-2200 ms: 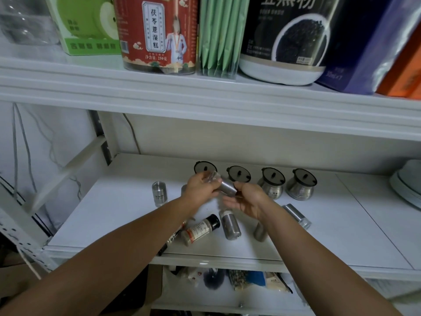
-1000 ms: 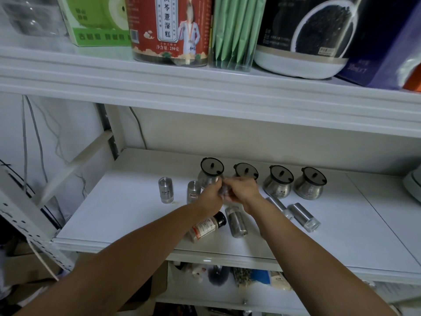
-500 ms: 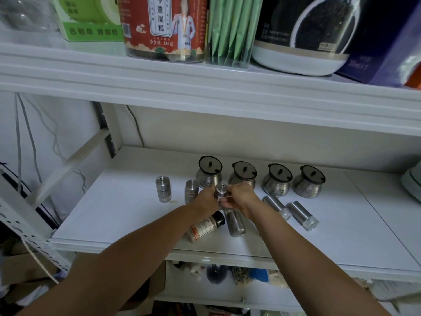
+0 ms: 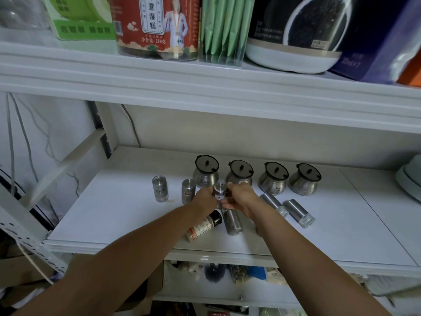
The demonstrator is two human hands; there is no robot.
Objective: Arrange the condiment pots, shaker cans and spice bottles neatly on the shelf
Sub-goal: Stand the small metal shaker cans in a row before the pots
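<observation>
On the white shelf (image 4: 114, 213), several steel condiment pots (image 4: 274, 179) with dark lids stand in a row at the back. Two steel shaker cans (image 4: 160, 188) stand upright to their left. A third shaker can (image 4: 219, 190) is upright between my hands: my left hand (image 4: 205, 198) and my right hand (image 4: 239, 197) both grip it, in front of the two left pots. A spice bottle (image 4: 204, 225) with a black cap lies on its side, and next to it lies a steel can (image 4: 232, 221). Two more cans (image 4: 298, 213) lie to the right.
The upper shelf (image 4: 205, 83) overhangs, loaded with a red tin (image 4: 157, 26), green packets and a black-and-white tub. A white appliance (image 4: 410, 179) sits at the right edge. A cable (image 4: 131, 124) hangs down the back wall. Below are more packets.
The can that I held tilted in the air has been turned upright and lowered in front of the two left pots. Both hands remain on it.
</observation>
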